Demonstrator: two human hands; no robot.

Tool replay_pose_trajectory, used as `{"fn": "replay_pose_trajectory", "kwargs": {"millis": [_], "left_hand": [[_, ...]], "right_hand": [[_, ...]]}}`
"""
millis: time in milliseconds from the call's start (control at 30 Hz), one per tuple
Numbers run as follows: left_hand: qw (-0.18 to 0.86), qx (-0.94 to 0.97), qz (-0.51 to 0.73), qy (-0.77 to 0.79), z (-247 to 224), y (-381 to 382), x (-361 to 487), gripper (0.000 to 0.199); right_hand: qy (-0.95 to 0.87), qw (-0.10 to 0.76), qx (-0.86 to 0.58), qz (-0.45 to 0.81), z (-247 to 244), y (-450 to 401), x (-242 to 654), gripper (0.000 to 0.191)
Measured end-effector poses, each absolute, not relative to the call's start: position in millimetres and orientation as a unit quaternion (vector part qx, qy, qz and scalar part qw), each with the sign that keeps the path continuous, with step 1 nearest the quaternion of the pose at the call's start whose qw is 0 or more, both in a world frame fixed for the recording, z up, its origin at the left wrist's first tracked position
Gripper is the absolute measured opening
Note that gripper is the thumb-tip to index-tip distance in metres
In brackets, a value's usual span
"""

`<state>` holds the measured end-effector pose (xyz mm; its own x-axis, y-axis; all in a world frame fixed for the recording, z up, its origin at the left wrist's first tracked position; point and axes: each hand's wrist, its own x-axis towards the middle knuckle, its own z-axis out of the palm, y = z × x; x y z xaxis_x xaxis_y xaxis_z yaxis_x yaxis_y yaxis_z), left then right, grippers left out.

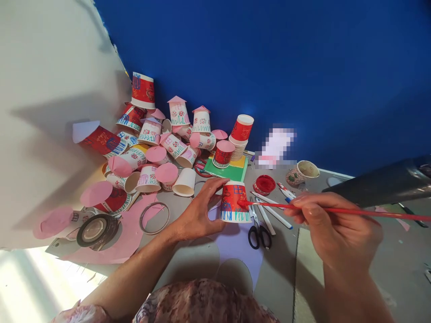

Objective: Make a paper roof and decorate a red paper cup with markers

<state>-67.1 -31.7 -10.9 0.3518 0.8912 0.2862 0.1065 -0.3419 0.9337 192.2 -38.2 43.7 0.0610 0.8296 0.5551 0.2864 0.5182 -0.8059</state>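
Observation:
My left hand (198, 213) is closed around the left side of a red and white paper cup (233, 202), which stands upside down. A blue window, blue door shape and green-blue strokes are drawn on the cup. My right hand (333, 224) pinches a long red paintbrush (357, 211). Its red-coated tip touches the cup's right side. Just behind the cup sits a small round pot of red paint (264, 184). Black-handled scissors (259, 235) lie right of the cup, beside several white markers (276, 216).
Many decorated cups, several with pink paper roofs (166, 172), are heaped at the left against the wall. A cup stack (241, 132), a green pad (229, 169), tape rolls (155, 218), purple paper (239, 251), a patterned cup (303, 173) and a dark cylinder (380, 181) surround the work spot.

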Motion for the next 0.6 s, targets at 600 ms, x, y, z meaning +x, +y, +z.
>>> {"fn": "replay_pose_trajectory", "kwargs": {"millis": [600], "left_hand": [[0.461, 0.681, 0.449, 0.348, -14.2, -29.7, -67.8, 0.093]], "right_hand": [[-0.639, 0.593, -0.435, 0.228, 51.8, -36.7, 197.0, 0.010]]}}
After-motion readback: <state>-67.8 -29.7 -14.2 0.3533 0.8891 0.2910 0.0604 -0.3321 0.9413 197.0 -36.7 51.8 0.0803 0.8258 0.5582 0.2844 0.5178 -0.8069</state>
